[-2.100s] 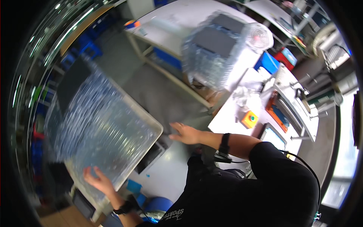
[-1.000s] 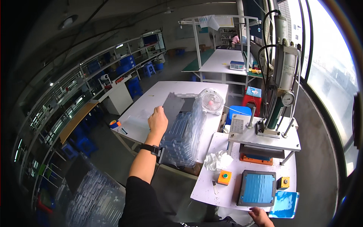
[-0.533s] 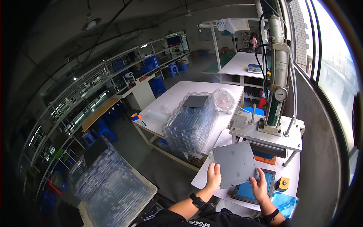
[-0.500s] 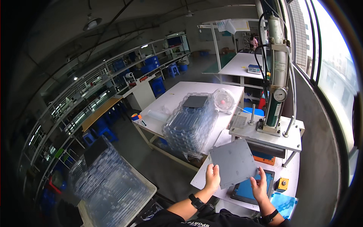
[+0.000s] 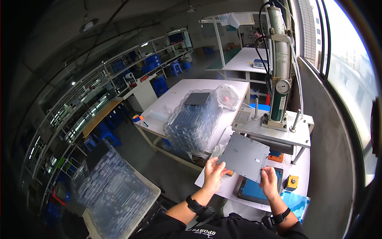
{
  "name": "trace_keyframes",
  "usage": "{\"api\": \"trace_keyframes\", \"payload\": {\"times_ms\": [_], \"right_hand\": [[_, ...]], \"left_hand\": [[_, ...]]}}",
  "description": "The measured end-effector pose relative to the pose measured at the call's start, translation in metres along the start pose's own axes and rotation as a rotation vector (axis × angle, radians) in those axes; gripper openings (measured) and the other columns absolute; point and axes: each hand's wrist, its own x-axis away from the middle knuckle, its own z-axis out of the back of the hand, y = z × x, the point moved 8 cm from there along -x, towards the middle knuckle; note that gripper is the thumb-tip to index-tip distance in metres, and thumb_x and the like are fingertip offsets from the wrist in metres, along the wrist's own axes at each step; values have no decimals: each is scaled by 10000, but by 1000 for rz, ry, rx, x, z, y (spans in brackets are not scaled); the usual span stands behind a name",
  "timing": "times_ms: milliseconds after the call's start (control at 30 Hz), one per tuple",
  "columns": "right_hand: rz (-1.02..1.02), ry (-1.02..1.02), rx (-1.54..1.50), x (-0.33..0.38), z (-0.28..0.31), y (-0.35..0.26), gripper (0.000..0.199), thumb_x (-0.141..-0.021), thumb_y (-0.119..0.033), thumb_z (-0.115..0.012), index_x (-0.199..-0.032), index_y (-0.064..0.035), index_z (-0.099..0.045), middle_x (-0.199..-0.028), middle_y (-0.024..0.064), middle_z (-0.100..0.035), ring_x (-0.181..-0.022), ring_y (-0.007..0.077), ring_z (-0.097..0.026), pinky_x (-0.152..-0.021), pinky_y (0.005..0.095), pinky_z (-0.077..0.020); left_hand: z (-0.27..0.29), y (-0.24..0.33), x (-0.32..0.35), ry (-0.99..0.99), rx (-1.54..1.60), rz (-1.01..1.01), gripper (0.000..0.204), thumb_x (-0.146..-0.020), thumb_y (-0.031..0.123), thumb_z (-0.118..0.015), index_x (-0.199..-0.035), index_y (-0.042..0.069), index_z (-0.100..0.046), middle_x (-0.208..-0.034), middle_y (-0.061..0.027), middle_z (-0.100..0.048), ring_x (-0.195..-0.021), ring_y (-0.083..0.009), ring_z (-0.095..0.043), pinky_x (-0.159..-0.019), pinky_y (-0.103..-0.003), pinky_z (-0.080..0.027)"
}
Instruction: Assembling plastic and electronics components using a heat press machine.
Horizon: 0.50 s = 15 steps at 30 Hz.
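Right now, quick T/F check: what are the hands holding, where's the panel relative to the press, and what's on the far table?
1. Both hands grip one grey flat panel. True: left hand at its near left corner, right hand at its near right edge.
2. The panel lies flat on the blue fixture. False: it is held above it.
3. The pneumatic press carries a round gauge. True.
4. The stack of clear trays sits on the floor. False: it sits on the white table.
5. Both wrists are bare. False: each has a dark band.
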Motion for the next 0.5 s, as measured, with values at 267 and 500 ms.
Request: {"api": "trace_keyframes", "payload": {"times_ms": [267,500], "right_hand": [[92,0,279,43,28,53,69,-933,-69,-535,-928,-35,-475,-704,11,-503,-596,92,-469,-528,254,-405],[-125,168,489,89,62,81,179,-903,-82,-581,-1048,-32,-488,-724,90,-580,-659,153,-550,-630,278,-453]], "left_hand": [[38,-52,-25,-134,-855,-77,240,-864,51,-605,-1093,1,-553,-973,-108,-622,-899,-176,-590,-827,-310,-480],[37,-116,1,-397,-917,188,138,-876,42,-606,-1010,19,-580,-889,-10,-578,-796,-73,-539,-718,-215,-455]]}}
